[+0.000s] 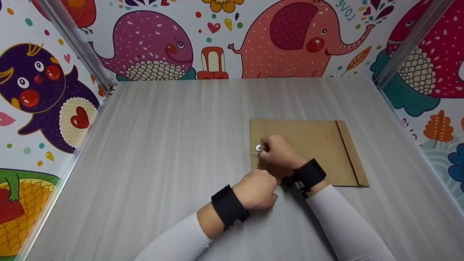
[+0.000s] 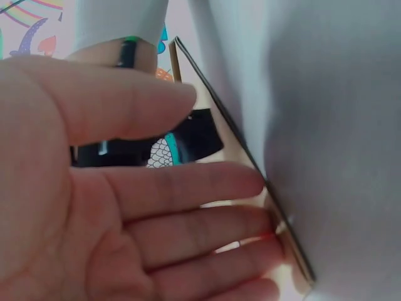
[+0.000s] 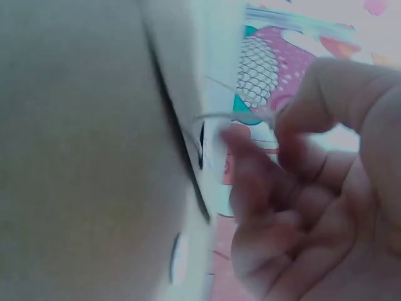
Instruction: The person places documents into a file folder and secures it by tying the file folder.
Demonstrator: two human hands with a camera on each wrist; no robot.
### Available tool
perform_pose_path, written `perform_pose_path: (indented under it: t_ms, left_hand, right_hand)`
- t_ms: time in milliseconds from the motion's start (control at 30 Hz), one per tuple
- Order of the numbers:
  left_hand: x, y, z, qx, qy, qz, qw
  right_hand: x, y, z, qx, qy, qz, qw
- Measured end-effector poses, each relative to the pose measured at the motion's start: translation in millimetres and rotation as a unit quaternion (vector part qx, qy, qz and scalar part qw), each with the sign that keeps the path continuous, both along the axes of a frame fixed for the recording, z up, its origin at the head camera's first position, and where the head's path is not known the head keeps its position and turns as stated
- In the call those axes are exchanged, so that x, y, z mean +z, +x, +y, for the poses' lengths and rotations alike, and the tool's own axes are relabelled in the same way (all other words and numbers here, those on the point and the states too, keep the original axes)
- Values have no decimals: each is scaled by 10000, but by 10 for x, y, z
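A brown kraft document envelope [image 1: 308,136] lies flat on the table, with a white round button [image 1: 258,148] near its left edge. Thumb and forefinger of my right hand [image 1: 282,150] pinch a thin pale string [image 3: 232,116] beside that button; the right wrist view has the string stretching from the envelope to the fingertips. At the envelope's lower left corner is my left hand [image 1: 255,190]. Its fingers [image 2: 194,188] are nearly straight in the left wrist view, with the tips at the envelope's edge [image 2: 241,141]; whether they press on it I cannot tell.
Grey wood-grain table [image 1: 163,145] surrounds the envelope. Panels printed with cartoon animals [image 1: 152,43] rise at the back and both sides, with metal posts [image 1: 79,43] at the corners. Black straps [image 1: 229,206] circle both wrists.
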State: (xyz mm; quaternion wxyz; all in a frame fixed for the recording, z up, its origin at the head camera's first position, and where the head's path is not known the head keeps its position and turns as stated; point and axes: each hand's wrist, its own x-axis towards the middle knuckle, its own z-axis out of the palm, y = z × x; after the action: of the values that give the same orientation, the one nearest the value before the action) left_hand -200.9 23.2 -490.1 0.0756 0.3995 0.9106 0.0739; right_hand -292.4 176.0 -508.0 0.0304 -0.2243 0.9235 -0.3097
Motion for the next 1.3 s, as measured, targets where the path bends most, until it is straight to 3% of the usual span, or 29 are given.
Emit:
perform_pose_path:
  t_ms: [167, 267, 600, 833, 967, 1067, 1167, 1233, 1300]
  left_hand:
    - [-4, -10, -3, -77, 31, 22, 10000]
    - [-2, -13, -4, -87, 41, -5, 10000]
    - [-3, -8, 4, -10, -63, 89, 9999]
    - [-8, -8, 0, 33, 47, 100, 9999]
    - [-15, -70, -31, 61, 208, 16, 9998]
    - [-41, -167, -89, 33, 482, -76, 9988]
    - [-74, -257, -142, -153, 742, -64, 9971]
    - [-98, -292, -158, -315, 796, -30, 9963]
    - [-105, -303, -162, -408, 774, -23, 9962]
  right_hand:
    - [14, -41, 57, 79, -682, -700, 9952]
    - [77, -38, 74, -53, -703, -823, 9941]
    - [321, -45, 323, -336, 318, -412, 9981]
    - [457, -45, 499, -1038, 273, -191, 9940]
    - [547, -20, 578, -1490, 146, -71, 9887]
    - [582, -17, 607, -1632, -403, -195, 9856]
    - [565, -38, 601, -1548, -1522, -563, 9745]
    - [541, -51, 583, -1415, -2434, -906, 9553]
    - [518, -60, 569, -1237, -3265, -1243, 9288]
